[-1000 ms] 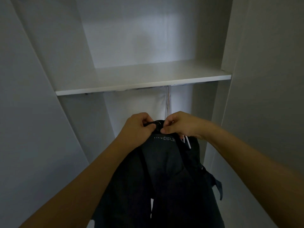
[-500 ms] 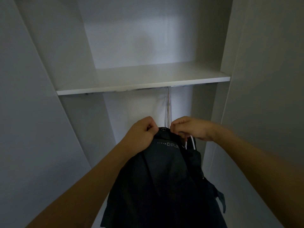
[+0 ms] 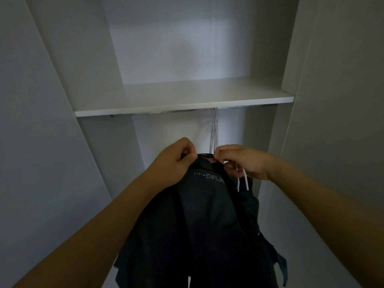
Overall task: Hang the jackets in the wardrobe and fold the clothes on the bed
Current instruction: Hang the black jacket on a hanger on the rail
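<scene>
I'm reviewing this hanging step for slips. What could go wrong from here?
1. Both the left hand and right hand pinch only the collar of the dark jacket; most of it dangles, so a weak grip may drop it.
2. The white hanger pokes out on one side, so the jacket might slide off.
3. The thin hangers under the shelf could snag.

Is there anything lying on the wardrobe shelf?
No, the shelf shows only its bare white top, while both hands grip the dark jacket below it.
</scene>
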Motion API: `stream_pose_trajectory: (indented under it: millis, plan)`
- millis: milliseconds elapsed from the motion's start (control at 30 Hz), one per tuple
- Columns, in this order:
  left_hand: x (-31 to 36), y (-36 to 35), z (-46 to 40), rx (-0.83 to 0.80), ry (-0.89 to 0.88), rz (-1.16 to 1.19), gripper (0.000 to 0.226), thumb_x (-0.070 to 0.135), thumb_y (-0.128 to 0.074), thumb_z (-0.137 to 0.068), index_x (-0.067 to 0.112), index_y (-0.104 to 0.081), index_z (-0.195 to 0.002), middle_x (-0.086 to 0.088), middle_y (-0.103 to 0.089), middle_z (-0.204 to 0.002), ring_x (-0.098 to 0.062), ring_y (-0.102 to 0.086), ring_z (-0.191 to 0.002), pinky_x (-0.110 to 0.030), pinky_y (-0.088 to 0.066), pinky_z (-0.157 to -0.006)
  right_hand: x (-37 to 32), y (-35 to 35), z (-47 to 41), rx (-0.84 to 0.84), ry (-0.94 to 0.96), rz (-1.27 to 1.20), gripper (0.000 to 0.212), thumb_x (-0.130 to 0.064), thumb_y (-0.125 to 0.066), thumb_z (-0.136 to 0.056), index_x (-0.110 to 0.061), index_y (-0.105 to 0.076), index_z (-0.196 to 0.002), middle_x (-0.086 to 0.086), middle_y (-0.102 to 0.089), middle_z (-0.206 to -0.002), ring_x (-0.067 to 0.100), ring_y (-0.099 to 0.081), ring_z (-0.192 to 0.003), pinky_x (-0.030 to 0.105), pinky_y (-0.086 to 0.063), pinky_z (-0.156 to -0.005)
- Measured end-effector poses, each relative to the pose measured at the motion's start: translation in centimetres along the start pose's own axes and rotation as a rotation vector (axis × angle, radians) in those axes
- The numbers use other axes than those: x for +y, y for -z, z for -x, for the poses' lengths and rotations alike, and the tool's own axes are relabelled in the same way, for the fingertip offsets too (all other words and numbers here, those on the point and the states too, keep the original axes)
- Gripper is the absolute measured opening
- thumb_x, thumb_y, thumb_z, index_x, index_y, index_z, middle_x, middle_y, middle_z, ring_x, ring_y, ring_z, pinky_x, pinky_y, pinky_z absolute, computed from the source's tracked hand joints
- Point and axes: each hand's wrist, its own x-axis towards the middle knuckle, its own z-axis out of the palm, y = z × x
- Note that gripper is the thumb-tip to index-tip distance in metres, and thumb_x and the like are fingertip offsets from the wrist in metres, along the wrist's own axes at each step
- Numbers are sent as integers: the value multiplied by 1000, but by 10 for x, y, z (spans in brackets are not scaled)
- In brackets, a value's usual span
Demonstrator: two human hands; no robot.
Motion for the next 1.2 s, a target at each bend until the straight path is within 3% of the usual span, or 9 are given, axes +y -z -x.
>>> stream_pose_trajectory:
  millis: [100,200,333,467,600,667,767,967,1200]
  plan:
    - [-4,0,-2,-10,8,1,12,18,-55,-96,24,-56,-86,9,-59,-78,4,-53,-71,-5,-40,-65,1,-2,-1,-3,-11,34,21,-15,-41,-101,-6,-51,-85,-11,-52,-51,7,-36,-42,28,-24,-49]
    - [-10,2,-2,-9,17,-44,12,21,-54,-97,28,-53,-87,8,-59,-77,0,-54,-71,-8,-39,-62,2,-6,-3,25,13,109,29,-17,-46,-99,-21,-58,-73,-10,-50,-57,7,-37,-48,25,-29,-48]
    - [-16,4,5,-39,-156,-342,9,39,-42,-101,31,-41,-98,12,-52,-71,-4,-52,-64,-18,-36,-57,3,-2,-3,35,38,121,29,-12,-48,-98,-20,-59,-74,0,-46,-66,9,-35,-51,26,-27,-48]
    - [-14,6,14,-119,-286,-504,43,68,-35,-92,34,-41,-119,22,-52,-96,0,-53,-70,-18,-46,-67,0,3,1,-18,38,96,34,-15,-48,-100,-25,-63,-70,-4,-53,-67,9,-41,-53,20,-32,-46]
    - [-9,6,15,29,-463,-625,25,33,-45,-100,14,-61,-108,-1,-59,-91,-14,-54,-66,-36,-52,-54,-5,3,1,-23,39,102,27,-22,-51,-99,-20,-63,-75,5,-50,-70,15,-41,-59,27,-31,-55]
    - [-6,4,15,77,-526,-674,6,7,-61,-90,6,-64,-96,-7,-60,-87,-18,-52,-60,-38,-48,-45,-8,4,0,-24,10,55,25,-21,-52,-99,-17,-63,-76,10,-50,-72,17,-41,-59,26,-30,-53]
    - [-4,-2,18,110,-539,-654,24,-16,-65,-71,-3,-65,-92,-15,-64,-87,-23,-56,-58,-39,-48,-43,-15,5,-1,-43,-26,-77,27,-17,-49,-99,-12,-57,-74,5,-51,-57,10,-35,-41,21,-20,-39]
    - [7,-23,25,228,-416,-471,25,-14,-49,-73,-4,-63,-91,-14,-59,-78,-26,-54,-62,-38,-47,-50,-17,0,-4,16,-16,-179,31,-12,-42,-97,-13,-46,-66,1,-29,-45,11,-18,-38,21,-12,-39]
    - [13,-47,30,331,-245,-348,16,-12,-56,-82,0,-62,-91,-14,-58,-88,-27,-54,-75,-41,-49,-66,-8,2,-6,179,44,-140,31,-14,-46,-90,-16,-41,-59,2,-29,-46,14,-22,-42,27,-18,-44]
